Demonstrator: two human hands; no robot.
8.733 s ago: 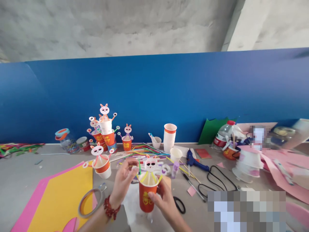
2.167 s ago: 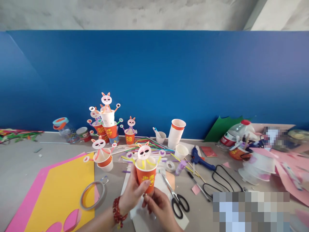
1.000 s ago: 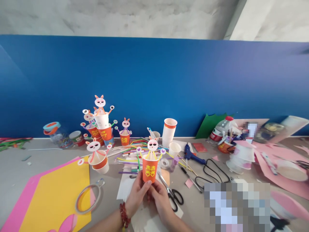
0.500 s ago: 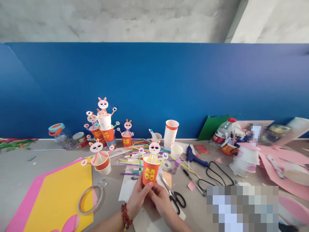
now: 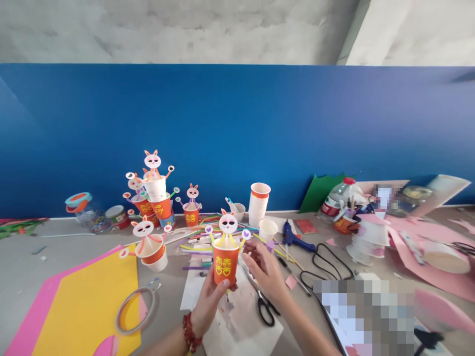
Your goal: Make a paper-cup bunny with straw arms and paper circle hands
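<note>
My left hand [image 5: 213,299], with a red beaded bracelet at the wrist, is wrapped round the lower part of an orange paper cup [image 5: 225,264] with yellow characters. A paper rabbit head [image 5: 228,224] on yellow strips rises from the cup, and two round paws with purple hearts stick out at its sides. My right hand [image 5: 261,264] is lifted beside the cup, near the right paw [image 5: 246,234], fingers curved and apart with nothing seen in them. Black-handled scissors [image 5: 265,306] lie under the right forearm on white paper [image 5: 241,336].
Several finished rabbit cups [image 5: 154,188] stand stacked at the back left. Yellow card [image 5: 92,296] and a tape roll [image 5: 120,316] lie on the left. A blue glue gun [image 5: 295,240] with its cord, a water bottle [image 5: 332,200] and pink paper [image 5: 411,242] are on the right.
My right hand has come off the cup and moved up and right beside the paw. The left hand keeps the cup, nearly in place; the whole view has shifted slightly.
</note>
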